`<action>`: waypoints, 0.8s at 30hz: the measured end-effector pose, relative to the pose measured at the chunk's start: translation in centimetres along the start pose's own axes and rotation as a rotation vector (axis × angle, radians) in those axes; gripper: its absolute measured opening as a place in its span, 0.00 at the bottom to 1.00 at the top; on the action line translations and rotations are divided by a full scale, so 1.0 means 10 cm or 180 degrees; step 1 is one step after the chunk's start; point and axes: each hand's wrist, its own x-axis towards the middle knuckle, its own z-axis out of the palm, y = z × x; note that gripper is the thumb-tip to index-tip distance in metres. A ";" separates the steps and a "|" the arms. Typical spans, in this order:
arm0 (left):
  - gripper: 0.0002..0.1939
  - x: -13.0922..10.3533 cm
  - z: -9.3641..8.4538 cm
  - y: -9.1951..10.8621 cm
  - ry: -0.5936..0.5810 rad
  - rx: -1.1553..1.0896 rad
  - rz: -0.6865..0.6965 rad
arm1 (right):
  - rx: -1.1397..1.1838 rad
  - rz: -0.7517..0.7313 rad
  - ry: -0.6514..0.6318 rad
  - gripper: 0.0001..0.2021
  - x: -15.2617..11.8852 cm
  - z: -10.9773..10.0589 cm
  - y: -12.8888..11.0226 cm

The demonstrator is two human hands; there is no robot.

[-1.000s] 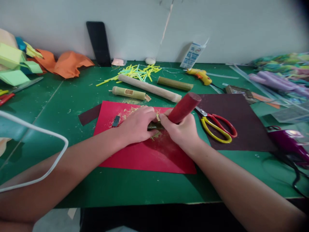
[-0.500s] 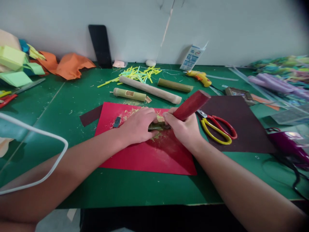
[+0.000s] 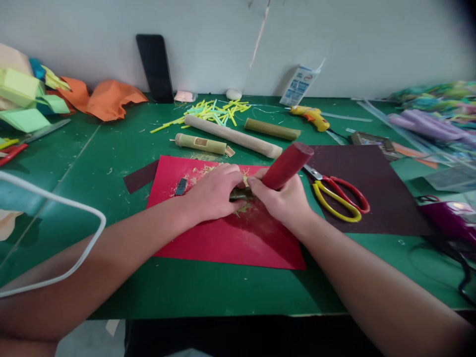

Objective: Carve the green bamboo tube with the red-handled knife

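My left hand (image 3: 219, 191) is closed around a short greenish bamboo piece (image 3: 240, 194), pressing it down on a red sheet (image 3: 223, 243). My right hand (image 3: 284, 196) grips a tool by its thick red handle (image 3: 288, 166), which leans up and to the right. The tool's working end is hidden by my fingers, close to the bamboo. Pale shavings (image 3: 243, 210) lie scattered around both hands. Left of my left hand, a small dark piece (image 3: 181, 186) rests on the sheet.
Scissors with red and yellow handles (image 3: 340, 198) lie on a dark sheet (image 3: 386, 198) at the right. Behind the red sheet are a notched bamboo tube (image 3: 201, 143), a pale stick (image 3: 234, 135) and a green bamboo tube (image 3: 272, 129). A white cable (image 3: 100, 218) arcs over the left forearm.
The red handle has swung left and a little lower, standing more upright. My right hand has shifted slightly left against the bamboo, while my left hand keeps its hold. The view has moved slightly.
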 end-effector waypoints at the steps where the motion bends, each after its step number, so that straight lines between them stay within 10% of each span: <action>1: 0.10 0.00 0.00 0.00 0.0000 -0.0003 0.0006 | -0.0010 0.0002 0.0011 0.12 0.00 0.00 0.00; 11: 0.10 -0.01 0.01 0.02 -0.0004 0.0218 0.0073 | 0.0308 0.0023 0.0813 0.11 0.03 0.07 0.02; 24: 0.08 0.00 0.00 0.00 -0.0066 0.0093 -0.0060 | 0.0199 0.0130 0.0127 0.13 0.04 0.02 -0.03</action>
